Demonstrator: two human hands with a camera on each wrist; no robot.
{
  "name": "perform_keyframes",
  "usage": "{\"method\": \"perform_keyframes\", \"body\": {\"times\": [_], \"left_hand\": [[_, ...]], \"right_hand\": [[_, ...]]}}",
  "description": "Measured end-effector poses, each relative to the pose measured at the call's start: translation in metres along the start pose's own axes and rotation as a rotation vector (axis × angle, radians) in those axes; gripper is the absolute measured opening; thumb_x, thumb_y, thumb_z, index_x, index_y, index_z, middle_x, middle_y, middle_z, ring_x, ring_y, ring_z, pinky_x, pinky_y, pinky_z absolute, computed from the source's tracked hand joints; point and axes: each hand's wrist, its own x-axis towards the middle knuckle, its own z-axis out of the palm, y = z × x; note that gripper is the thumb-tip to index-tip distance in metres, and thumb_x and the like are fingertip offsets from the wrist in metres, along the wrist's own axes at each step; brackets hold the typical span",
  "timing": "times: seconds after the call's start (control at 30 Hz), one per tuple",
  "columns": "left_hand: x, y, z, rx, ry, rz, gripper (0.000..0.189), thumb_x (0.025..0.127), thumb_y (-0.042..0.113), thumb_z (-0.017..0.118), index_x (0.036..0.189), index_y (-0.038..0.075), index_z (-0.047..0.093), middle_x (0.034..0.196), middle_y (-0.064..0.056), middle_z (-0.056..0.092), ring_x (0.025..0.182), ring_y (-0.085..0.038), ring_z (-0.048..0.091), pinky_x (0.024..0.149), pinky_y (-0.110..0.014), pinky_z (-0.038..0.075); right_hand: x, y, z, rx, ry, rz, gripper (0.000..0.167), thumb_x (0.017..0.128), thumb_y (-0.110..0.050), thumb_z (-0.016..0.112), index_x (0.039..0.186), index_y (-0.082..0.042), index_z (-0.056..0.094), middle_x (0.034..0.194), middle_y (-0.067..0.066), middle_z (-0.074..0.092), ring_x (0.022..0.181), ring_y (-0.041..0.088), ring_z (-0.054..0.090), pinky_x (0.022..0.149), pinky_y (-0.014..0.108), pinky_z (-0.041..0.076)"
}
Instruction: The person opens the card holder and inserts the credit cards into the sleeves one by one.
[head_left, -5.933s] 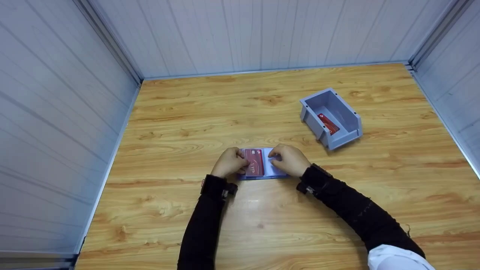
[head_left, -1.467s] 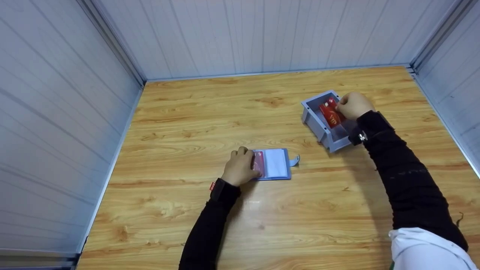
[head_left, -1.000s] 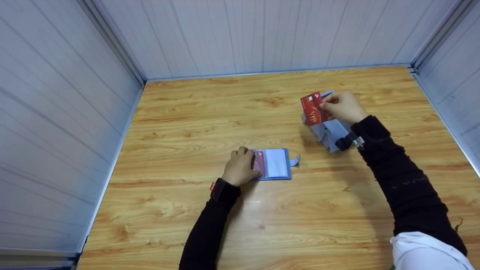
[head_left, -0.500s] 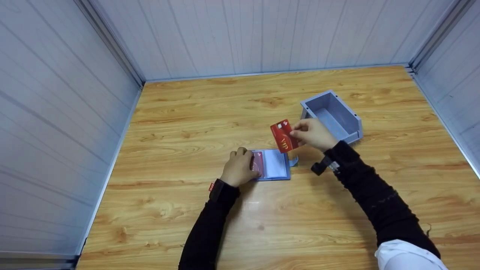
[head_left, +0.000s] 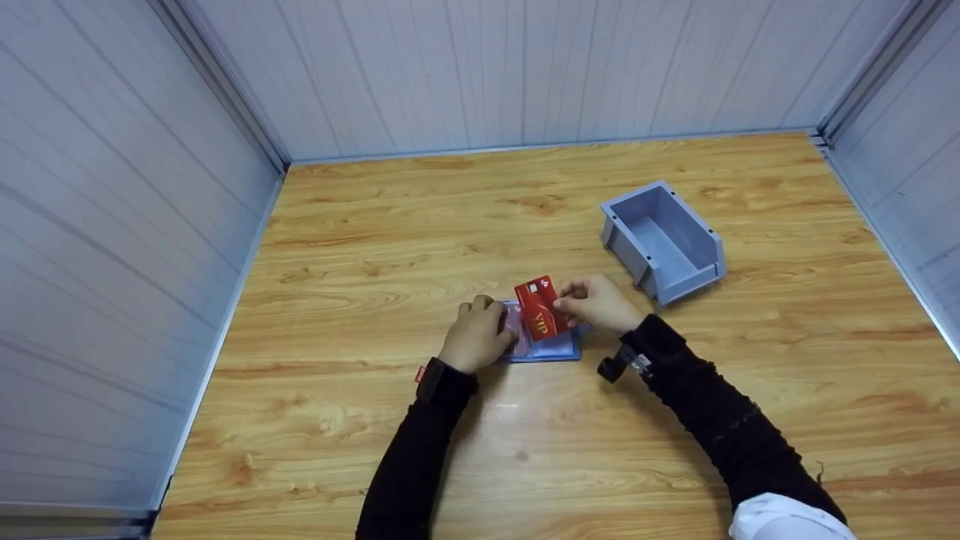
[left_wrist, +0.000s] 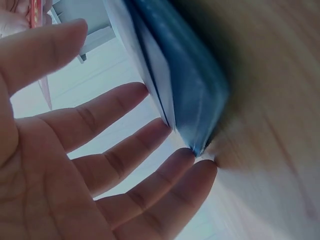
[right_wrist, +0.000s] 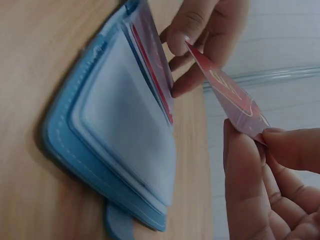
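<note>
A blue card holder lies spread on the wooden table, with clear plastic sleeves. One red card sits in the left sleeve. My right hand pinches another red card, lettered VIP, between thumb and fingers. This card is tilted above the holder and hides part of its sleeves in the head view. At the holder's left side is my left hand. In the left wrist view its fairly straight fingertips touch the holder's edge, and the thumb stands apart.
A grey plastic bin stands at the back right, its low front side turned toward me. Pale panel walls enclose the table at the back and both sides.
My right hand left the holder, took a red card out of the grey bin and carried it left over the holder. My left hand has stayed at the holder's left side.
</note>
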Motion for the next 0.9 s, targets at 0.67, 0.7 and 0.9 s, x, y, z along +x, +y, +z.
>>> {"method": "perform_keyframes", "body": {"times": [0.67,0.7,0.9], "left_hand": [[0.009,0.009,0.002,-0.751,0.09,-0.016,0.02,0.093,0.009,0.06,0.107,-0.003,0.068,0.093,-0.015,0.069,0.074,-0.015,0.066,0.07,-0.031,0.059],[0.01,0.01,0.003,-0.775,0.089,-0.018,0.018,0.093,0.007,0.06,0.105,-0.004,0.067,0.091,-0.015,0.068,0.071,-0.015,0.065,0.068,-0.031,0.06],[0.01,0.011,0.002,-0.811,0.092,-0.033,0.014,0.091,0.001,0.061,0.102,-0.005,0.067,0.087,-0.014,0.067,0.067,-0.011,0.062,0.065,-0.029,0.06]], "right_hand": [[0.003,0.011,0.01,0.151,0.052,0.009,0.013,0.091,-0.001,0.062,0.101,0.006,0.06,0.078,-0.002,0.068,0.064,0.009,0.065,0.066,0.028,0.06],[0.003,0.012,0.011,0.159,0.052,0.009,0.012,0.091,-0.001,0.062,0.1,0.006,0.06,0.078,-0.002,0.067,0.064,0.009,0.065,0.066,0.028,0.06],[0.002,0.013,0.01,0.181,0.049,-0.004,0.016,0.091,-0.002,0.064,0.103,0.007,0.06,0.08,-0.002,0.069,0.065,0.01,0.067,0.067,0.03,0.061]]}}
